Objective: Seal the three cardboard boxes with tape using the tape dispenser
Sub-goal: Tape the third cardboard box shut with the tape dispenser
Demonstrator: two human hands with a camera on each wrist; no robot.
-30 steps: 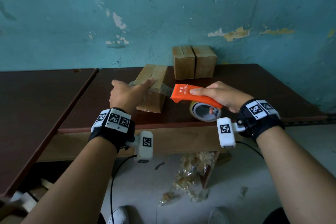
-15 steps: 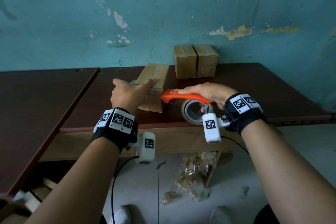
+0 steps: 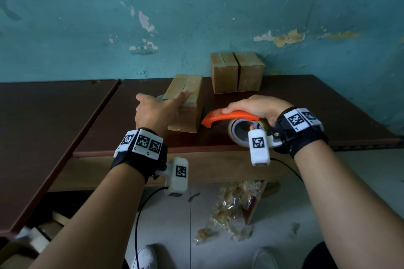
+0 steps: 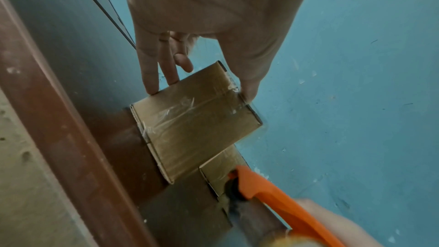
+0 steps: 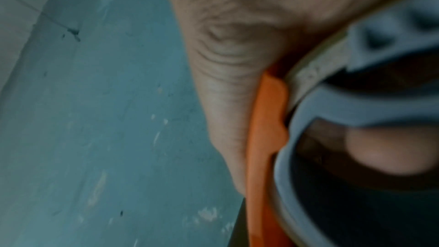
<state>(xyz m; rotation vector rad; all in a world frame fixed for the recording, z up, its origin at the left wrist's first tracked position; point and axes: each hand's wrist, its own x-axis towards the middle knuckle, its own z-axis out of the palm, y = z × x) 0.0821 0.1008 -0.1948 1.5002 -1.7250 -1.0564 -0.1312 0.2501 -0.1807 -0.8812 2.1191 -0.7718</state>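
Both hands are working: the right hand [image 3: 253, 108] is wrapping its grip around the orange tape dispenser [image 3: 227, 117], the left hand [image 3: 156, 112] is steadying the near box [image 3: 185, 102] toward the desk's [image 3: 328, 102] front edge with relaxed fingers, so a hard pull is risking dragging it or wrinkling the tape.

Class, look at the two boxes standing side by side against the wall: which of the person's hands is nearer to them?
Right. The right hand, gripping the orange tape dispenser, sits just in front of the pair of boxes; the left hand rests on the separate box further left.
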